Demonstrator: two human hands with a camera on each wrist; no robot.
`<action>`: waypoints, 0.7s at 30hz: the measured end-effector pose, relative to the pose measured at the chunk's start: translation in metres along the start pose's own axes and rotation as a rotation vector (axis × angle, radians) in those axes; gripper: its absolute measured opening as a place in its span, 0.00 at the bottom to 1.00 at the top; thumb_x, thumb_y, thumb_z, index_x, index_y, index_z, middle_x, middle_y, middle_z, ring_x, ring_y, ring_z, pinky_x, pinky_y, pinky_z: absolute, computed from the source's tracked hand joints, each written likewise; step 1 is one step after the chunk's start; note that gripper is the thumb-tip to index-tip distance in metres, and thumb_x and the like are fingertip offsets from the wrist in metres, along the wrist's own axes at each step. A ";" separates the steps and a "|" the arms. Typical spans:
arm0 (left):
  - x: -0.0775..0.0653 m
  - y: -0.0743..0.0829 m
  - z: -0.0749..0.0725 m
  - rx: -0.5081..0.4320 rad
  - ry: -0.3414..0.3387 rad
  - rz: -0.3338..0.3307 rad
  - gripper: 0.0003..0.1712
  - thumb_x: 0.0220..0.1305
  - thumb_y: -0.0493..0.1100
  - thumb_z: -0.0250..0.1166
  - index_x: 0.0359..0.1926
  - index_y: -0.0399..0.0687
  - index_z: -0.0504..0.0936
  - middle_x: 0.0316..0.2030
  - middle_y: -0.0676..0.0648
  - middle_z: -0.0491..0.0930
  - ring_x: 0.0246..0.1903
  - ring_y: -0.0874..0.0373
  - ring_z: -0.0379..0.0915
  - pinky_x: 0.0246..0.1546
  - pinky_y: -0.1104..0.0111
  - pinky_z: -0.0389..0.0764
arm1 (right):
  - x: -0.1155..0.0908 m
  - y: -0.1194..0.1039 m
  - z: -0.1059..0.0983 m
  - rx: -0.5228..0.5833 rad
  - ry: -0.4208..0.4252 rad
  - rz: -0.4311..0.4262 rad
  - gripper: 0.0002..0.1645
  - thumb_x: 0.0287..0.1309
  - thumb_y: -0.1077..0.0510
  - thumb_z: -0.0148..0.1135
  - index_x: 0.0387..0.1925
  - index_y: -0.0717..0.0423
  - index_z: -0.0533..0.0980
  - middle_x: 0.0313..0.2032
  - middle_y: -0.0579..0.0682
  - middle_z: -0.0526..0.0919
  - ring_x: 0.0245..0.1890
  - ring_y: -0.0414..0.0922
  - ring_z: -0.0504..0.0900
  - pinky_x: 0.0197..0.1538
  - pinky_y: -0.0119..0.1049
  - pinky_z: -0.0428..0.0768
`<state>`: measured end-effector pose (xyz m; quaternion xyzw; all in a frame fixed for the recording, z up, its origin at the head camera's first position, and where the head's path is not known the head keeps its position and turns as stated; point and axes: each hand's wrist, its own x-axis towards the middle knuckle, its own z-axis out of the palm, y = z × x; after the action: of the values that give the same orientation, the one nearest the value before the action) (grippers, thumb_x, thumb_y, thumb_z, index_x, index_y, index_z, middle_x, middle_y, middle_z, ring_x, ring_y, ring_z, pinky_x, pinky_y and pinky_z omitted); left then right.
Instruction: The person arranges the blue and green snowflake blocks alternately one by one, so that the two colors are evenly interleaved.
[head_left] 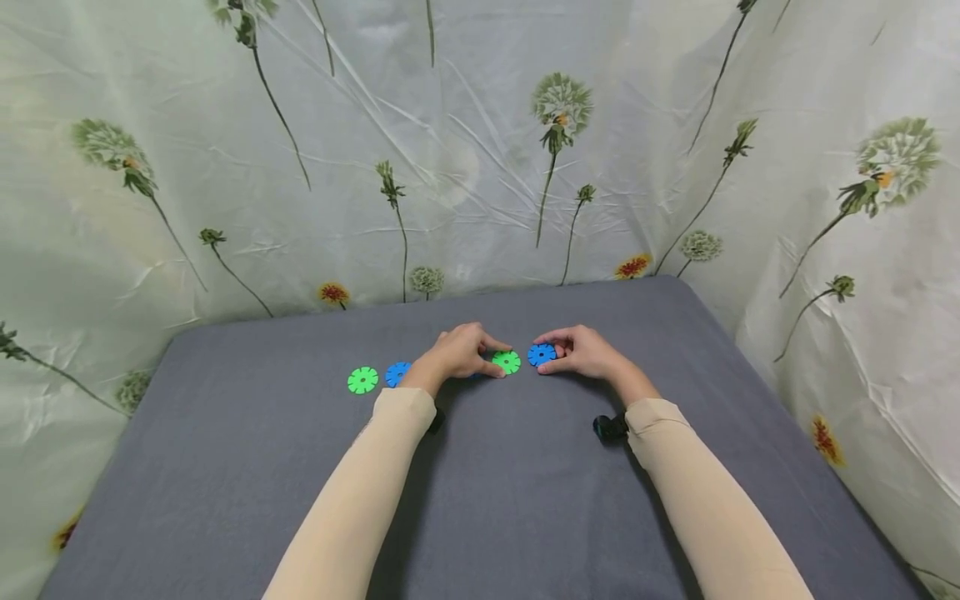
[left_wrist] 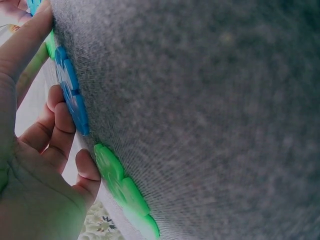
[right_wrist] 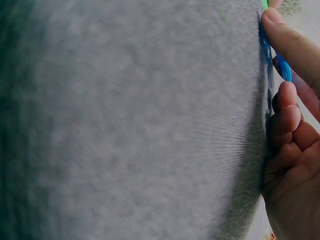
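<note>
In the head view my left hand has thumb and index finger at opposite edges of a green notched plastic disc, pinching it on the cloth. Just right of it, my right hand grips a blue notched disc between thumb and fingers. The right wrist view shows this blue disc tilted and slightly off the cloth. A blue disc and a green disc lie below the left hand's curled fingers in the left wrist view. The left hand partly hides the row.
Farther left in the row lie a green disc and a partly covered blue disc. Grey cloth covers the table. A dandelion-patterned curtain hangs behind the table and along its sides.
</note>
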<state>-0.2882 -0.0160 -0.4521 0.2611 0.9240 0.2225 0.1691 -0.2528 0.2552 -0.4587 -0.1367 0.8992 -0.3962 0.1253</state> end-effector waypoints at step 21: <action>0.001 0.002 0.000 0.019 -0.012 -0.011 0.29 0.62 0.59 0.80 0.65 0.74 0.86 0.53 0.52 0.83 0.55 0.55 0.77 0.51 0.57 0.68 | 0.001 0.006 0.000 0.012 -0.038 -0.004 0.35 0.60 0.53 0.82 0.67 0.57 0.82 0.30 0.45 0.75 0.30 0.42 0.70 0.37 0.32 0.68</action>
<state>-0.2879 -0.0142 -0.4511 0.2588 0.9265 0.2112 0.1734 -0.2546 0.2590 -0.4636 -0.1451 0.8940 -0.3993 0.1423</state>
